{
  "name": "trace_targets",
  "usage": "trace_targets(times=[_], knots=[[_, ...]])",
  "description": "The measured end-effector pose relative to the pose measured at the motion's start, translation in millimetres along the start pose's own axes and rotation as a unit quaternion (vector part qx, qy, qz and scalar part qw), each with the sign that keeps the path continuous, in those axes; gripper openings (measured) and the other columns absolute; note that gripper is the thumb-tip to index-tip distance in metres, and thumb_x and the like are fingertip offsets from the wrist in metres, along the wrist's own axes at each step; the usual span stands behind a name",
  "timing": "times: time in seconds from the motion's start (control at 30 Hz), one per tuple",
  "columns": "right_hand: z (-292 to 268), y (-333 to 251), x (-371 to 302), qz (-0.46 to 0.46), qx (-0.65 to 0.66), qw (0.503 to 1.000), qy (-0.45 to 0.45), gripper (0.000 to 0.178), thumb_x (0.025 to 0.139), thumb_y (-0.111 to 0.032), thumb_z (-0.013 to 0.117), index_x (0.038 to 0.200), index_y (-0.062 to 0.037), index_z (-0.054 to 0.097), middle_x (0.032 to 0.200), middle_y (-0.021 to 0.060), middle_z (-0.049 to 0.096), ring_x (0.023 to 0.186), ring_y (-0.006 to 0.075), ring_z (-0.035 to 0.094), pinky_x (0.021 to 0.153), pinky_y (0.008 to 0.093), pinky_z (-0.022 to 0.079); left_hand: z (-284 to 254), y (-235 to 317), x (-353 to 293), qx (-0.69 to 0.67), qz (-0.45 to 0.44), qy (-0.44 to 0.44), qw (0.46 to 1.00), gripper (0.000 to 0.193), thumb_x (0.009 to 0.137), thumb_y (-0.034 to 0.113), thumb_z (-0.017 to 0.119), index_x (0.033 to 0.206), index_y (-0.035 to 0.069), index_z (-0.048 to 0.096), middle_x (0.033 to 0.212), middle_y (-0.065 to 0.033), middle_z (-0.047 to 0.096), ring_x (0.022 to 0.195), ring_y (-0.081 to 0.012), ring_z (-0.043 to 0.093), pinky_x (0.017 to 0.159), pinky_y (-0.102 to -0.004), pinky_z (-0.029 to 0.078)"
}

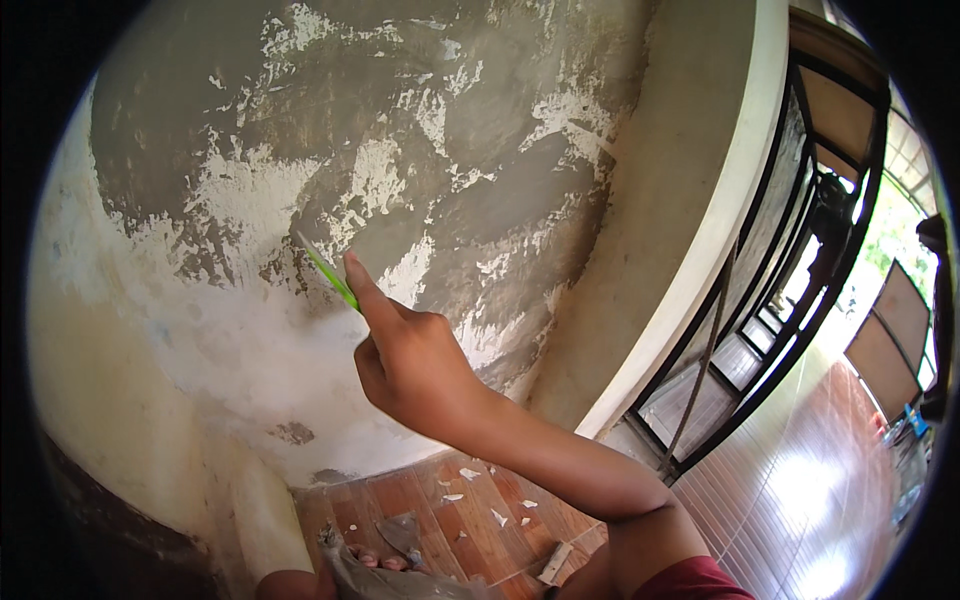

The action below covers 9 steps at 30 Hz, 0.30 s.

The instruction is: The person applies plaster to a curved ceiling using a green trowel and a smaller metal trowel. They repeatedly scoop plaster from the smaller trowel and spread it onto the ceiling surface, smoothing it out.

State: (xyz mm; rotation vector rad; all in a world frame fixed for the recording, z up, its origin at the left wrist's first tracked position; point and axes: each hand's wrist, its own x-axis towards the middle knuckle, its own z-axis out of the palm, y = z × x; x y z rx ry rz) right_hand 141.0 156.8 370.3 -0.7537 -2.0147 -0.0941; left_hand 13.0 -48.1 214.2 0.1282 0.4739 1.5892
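My right hand (415, 375) is raised in front of the wall, its fingers closed round a slim scraper with a bright green handle (332, 278). One finger is stretched along the tool. The scraper's thin grey tip reaches up and left, at or close to a border between white peeling patches and grey plaster; contact cannot be made out. The wall (500, 215) has bare grey plaster above and torn white paint across its middle. Most of the handle is hidden in the hand. My left hand does not show.
Paint flakes (453, 497) lie on the brown plank-patterned floor (440, 520). Below, a crumpled greyish plastic sheet (365, 580) lies by some toes, with a small pale block (555, 563) nearby. To the right are a wall edge (690, 270), a dark-framed window (750, 345) and a hanging rope (712, 350).
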Motion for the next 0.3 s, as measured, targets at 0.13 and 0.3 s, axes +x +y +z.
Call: trace_targets(times=[0.13, 0.3], knots=[[-62.2, -0.8, 1.1, -0.003, 0.049, 0.998, 0.036, 0.058, 0.081, 0.010, 0.056, 0.138, 0.0006, 0.050, 0.082, 0.0202, 0.069, 0.060, 0.0273, 0.069, 0.054, 0.0342, 0.052, -7.6, 2.4, 4.0, 0.009, 0.018, -0.036, 0.999, 0.070, 0.081, 0.048, 0.073, 0.130, 0.003, 0.052, 0.122, -0.0097, 0.064, 0.110, -0.0332, 0.062, 0.101, -0.0531, 0.048], [-115.1, 37.4, 30.8, 0.021, -0.133, 0.961, 0.241, 0.041, 0.089, 0.006, 0.054, 0.129, -0.0002, 0.059, 0.083, 0.0124, 0.073, 0.064, 0.0105, 0.067, 0.053, 0.0269, 0.049, -19.7, -2.0, 18.8, -0.071, 0.019, -0.335, 0.939, 0.075, 0.084, 0.051, 0.069, 0.142, 0.010, 0.044, 0.127, -0.0099, 0.062, 0.120, -0.0304, 0.056, 0.110, -0.0563, 0.034]])
